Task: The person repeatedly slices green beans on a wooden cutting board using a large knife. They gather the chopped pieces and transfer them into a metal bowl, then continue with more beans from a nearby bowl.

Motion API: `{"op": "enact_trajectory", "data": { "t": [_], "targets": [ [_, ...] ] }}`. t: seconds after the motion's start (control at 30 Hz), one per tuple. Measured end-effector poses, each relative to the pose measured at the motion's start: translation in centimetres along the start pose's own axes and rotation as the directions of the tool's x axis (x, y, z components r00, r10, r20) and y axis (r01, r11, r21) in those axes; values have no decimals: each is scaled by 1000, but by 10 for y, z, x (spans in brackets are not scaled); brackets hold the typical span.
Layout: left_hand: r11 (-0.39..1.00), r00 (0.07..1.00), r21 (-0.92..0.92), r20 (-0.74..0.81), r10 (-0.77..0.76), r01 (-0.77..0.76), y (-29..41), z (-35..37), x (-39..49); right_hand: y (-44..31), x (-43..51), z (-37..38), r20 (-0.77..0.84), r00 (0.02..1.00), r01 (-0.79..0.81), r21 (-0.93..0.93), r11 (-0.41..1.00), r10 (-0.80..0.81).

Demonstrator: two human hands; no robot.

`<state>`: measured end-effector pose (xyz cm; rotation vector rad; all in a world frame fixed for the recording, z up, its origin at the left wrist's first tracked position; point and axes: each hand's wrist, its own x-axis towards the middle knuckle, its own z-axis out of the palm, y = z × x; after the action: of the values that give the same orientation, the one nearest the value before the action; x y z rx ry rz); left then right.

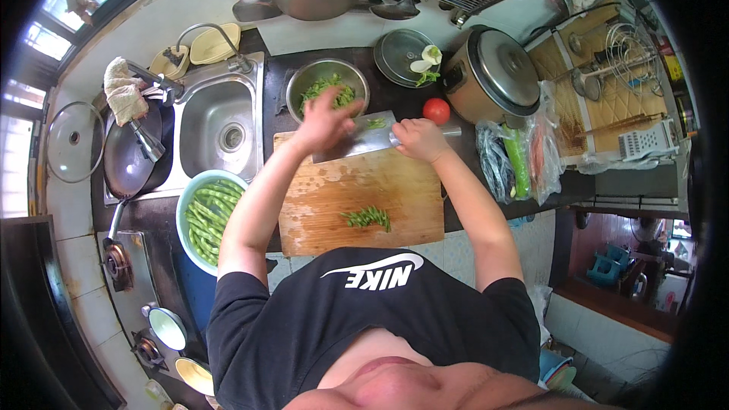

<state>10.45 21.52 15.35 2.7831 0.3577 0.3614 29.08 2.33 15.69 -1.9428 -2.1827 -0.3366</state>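
My right hand grips the handle of a broad metal cleaver, held flat above the far edge of a wooden cutting board. A few cut green pieces lie on the blade. Blurred by motion, my left hand is over the blade and the near rim of a steel bowl, its fingers apart. Chopped greens fill the bottom of that bowl. A small pile of sliced green beans sits on the board's near part.
Left of the board are a light-blue basin of whole green beans and a steel sink. A tomato, a rice cooker and plastic-bagged vegetables stand to the right. Stacked lids lie behind.
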Motion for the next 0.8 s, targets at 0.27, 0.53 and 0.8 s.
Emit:
{"op": "enact_trajectory", "data": {
  "t": [0.27, 0.53, 0.8],
  "targets": [
    [942, 872, 43, 366, -325, 333, -56, 5, 24, 0, 40, 13, 10, 999, 36, 32, 999, -37],
    [911, 893, -229, -223, -392, 343, -66, 22, 25, -39, -65, -6, 74, 951, -310, 230, 923, 301],
    [920, 952, -365, -204, -227, 141, 29, 78, -107, -138, -232, 5, 764, 271, -629, 601, -493, 586]
  ]
}}
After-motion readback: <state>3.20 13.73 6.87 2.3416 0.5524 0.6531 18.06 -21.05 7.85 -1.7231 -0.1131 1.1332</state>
